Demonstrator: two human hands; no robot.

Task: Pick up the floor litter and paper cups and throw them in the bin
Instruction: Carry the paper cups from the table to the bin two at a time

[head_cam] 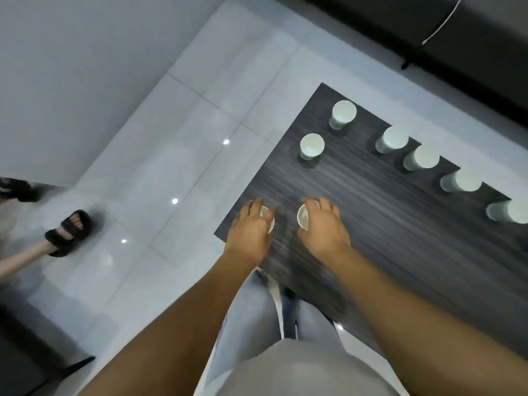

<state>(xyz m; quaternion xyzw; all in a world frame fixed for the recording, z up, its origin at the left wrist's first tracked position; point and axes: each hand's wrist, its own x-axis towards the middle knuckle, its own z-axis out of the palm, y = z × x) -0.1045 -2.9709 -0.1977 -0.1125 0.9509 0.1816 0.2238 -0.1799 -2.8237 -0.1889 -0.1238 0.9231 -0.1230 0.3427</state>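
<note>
Both hands clamp down, left hand (251,227) and right hand (324,224) each gripping a paper cup (303,217) on the table (400,238); lift next, then find the bin.

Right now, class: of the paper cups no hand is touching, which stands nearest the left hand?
The cup just beyond the left hand, standing alone near the table's left edge; the others line the far side.

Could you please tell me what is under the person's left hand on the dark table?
A white paper cup stands on the table under the left hand, whose fingers curl over its rim. The hand covers most of it, so its inside cannot be seen.
</note>
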